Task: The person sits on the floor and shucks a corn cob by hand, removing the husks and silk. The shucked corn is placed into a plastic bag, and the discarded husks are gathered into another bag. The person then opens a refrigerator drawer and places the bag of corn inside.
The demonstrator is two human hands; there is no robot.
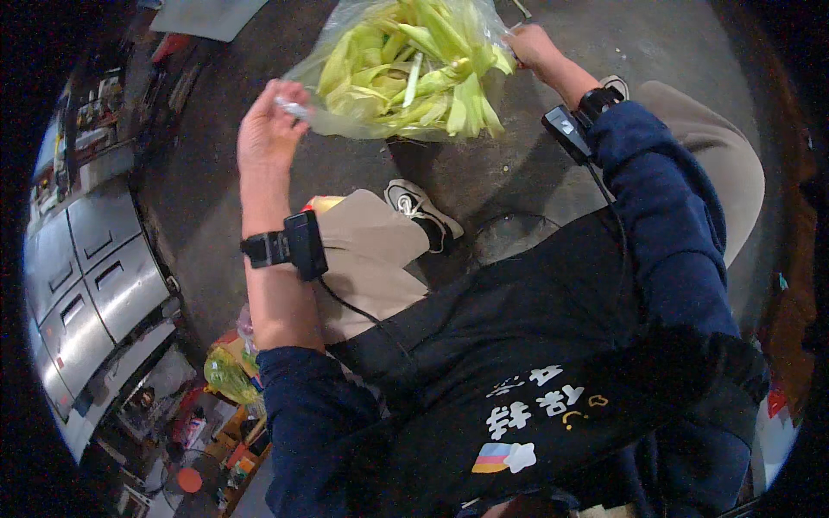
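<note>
A clear plastic bag [369, 129] full of pale green corn husks [414, 71] hangs above the floor at the top middle of the head view. At the bag's left side, my left hand [275, 123] grips its gathered edge between curled fingers. My right hand [534, 48] is closed on the opposite edge, at the upper right. The bag is spread between both hands, with husks showing at its upper side. Each wrist wears a black strap with a small cabled device.
Metal cabinets with doors [97, 259] stand at the left. Below them are shelves with assorted goods and a yellow-green bag [230, 375]. My shoe [421, 210] rests on the dark floor [350, 165]. A pale panel [207, 16] lies at the upper left.
</note>
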